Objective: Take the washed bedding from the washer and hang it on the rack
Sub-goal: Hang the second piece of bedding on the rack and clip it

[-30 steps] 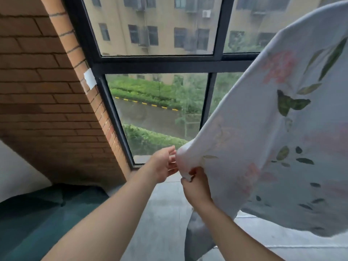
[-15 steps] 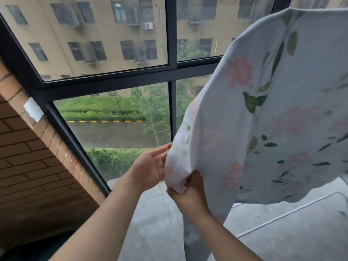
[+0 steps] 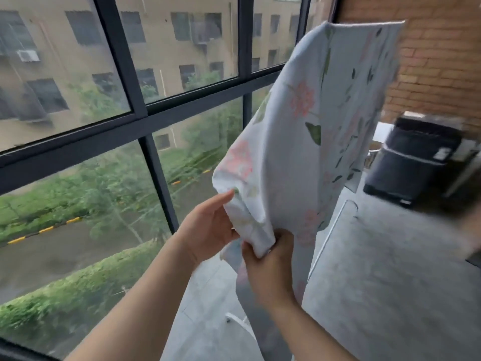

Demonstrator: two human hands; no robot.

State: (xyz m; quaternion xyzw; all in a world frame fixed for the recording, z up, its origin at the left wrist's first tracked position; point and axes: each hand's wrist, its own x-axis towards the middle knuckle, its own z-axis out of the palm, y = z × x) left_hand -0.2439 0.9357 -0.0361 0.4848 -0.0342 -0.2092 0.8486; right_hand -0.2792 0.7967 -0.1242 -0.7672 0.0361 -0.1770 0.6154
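A pale blue bedding sheet printed with pink flowers and green leaves hangs down from the upper right, draped over something at the top. My right hand grips a bunched corner of the bedding sheet from below. My left hand lies against the sheet's left edge with its fingers straight, touching the cloth. A white rack foot shows on the floor under the cloth. The dark washer stands at the right by the brick wall.
A big window with dark frames fills the left and centre, very close to my hands. A brick wall rises at the upper right. Grey floor spreads to the right, with a thin white line crossing it.
The view has swung right, bringing the washer and right brick wall into sight. The sheet now hangs narrower and more upright. My hands stay at the same corner.
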